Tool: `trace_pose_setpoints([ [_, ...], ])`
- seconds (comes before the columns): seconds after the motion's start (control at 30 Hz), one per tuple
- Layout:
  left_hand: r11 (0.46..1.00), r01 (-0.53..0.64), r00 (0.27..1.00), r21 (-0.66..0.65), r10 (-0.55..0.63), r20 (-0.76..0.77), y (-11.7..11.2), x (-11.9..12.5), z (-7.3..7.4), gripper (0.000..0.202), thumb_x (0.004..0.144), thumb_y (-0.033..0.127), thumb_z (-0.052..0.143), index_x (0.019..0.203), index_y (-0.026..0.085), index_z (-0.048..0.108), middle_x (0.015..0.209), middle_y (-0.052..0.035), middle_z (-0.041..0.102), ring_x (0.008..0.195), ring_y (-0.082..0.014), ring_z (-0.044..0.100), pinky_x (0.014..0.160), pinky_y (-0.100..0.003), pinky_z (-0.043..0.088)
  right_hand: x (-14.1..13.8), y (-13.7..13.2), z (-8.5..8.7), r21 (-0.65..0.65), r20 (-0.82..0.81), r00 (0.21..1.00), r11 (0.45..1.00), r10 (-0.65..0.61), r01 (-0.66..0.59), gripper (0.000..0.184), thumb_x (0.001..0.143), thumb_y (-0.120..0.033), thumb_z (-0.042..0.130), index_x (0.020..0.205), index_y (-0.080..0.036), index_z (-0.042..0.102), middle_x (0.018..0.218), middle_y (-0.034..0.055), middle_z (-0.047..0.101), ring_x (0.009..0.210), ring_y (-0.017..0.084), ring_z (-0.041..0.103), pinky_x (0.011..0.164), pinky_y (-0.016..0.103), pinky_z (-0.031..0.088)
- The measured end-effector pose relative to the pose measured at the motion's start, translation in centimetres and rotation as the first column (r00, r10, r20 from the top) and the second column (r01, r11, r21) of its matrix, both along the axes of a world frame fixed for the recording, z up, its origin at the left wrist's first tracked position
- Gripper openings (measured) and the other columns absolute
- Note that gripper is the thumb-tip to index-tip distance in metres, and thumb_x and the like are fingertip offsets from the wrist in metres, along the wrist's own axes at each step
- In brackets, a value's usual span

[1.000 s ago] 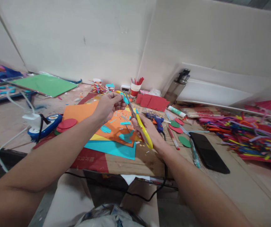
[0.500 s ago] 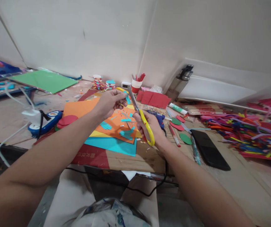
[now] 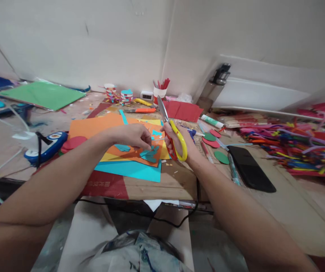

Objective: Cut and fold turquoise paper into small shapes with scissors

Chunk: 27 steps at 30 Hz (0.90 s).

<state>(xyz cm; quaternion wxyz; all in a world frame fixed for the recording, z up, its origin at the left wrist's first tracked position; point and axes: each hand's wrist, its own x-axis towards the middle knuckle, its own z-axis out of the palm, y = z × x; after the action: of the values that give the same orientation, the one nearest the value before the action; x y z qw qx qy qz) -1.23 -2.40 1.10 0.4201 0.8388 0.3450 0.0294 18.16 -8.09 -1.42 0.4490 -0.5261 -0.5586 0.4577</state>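
Observation:
My right hand (image 3: 179, 145) grips yellow-handled scissors (image 3: 172, 126), blades shut and pointing up and away. My left hand (image 3: 134, 136) hovers low over the orange paper sheet (image 3: 100, 126), fingers pinched together near small teal paper cutouts (image 3: 149, 154); what it pinches is too small to make out. Under the orange sheet lie a yellow sheet and a teal paper sheet (image 3: 131, 170), on a cardboard mat (image 3: 162, 187).
A black phone (image 3: 250, 173), red and green paper discs (image 3: 214, 143), a glue stick (image 3: 211, 121) and a heap of coloured pipe cleaners (image 3: 295, 147) lie to the right. A blue glue gun (image 3: 46, 147) sits left, a green sheet (image 3: 42, 94) far left, a red cup (image 3: 159, 92) behind.
My left hand has dropped from up beside the scissor blades down to the orange sheet. The teal piece it held at the blades is gone from it. The scissors now stand more upright.

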Motion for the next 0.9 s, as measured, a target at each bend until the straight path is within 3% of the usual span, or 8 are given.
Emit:
trace_pose_setpoints([
  [0.13,0.993,0.038,0.992,0.111,-0.025,-0.121,0.0,0.4,-0.2,0.019,0.072,0.031,0.065,0.083,0.019,0.075,0.069,0.0005,0.07,0.059,-0.0112,0.059,0.058,-0.022,0.041,0.1,0.1,-0.1,0.006,0.031,1.0,1.0,0.003,-0.003,0.05,0.082,-0.068,0.058,0.095,-0.02,0.058,0.051,-0.0072,0.048,0.035,0.007,0.043,0.032,0.017,0.036],
  [0.37,0.977,0.086,0.978,0.193,-0.046,-0.205,-0.4,1.0,-0.9,0.021,0.071,0.03,0.065,0.085,0.02,0.077,0.075,-0.0007,0.073,0.061,-0.013,0.061,0.06,-0.023,0.04,0.2,0.3,-0.4,0.0,0.054,0.998,1.0,-0.015,0.015,0.055,0.081,-0.07,0.057,0.103,-0.02,0.059,0.053,-0.0056,0.05,0.037,0.007,0.044,0.033,0.017,0.037],
  [0.6,0.971,0.014,0.99,0.239,0.019,-0.136,-0.5,1.4,-0.8,0.025,0.074,0.017,0.055,0.084,0.02,0.078,0.072,-0.0004,0.072,0.065,-0.014,0.061,0.062,-0.023,0.04,0.2,0.3,-0.5,0.036,0.077,0.997,0.999,-0.018,0.015,0.052,0.08,-0.069,0.059,0.099,-0.021,0.061,0.055,-0.004,0.051,0.037,0.007,0.042,0.032,0.017,0.036],
  [0.9,0.897,-0.042,0.985,0.441,0.111,-0.132,0.1,2.0,-2.9,0.026,0.071,0.014,0.064,0.092,0.022,0.078,0.089,-0.0029,0.076,0.075,-0.0157,0.066,0.065,-0.022,0.043,0.2,0.4,-0.7,0.023,0.101,0.995,1.0,0.002,-0.004,0.05,0.08,-0.069,0.06,0.095,-0.021,0.061,0.055,-0.0043,0.051,0.037,0.007,0.044,0.032,0.018,0.036],
])
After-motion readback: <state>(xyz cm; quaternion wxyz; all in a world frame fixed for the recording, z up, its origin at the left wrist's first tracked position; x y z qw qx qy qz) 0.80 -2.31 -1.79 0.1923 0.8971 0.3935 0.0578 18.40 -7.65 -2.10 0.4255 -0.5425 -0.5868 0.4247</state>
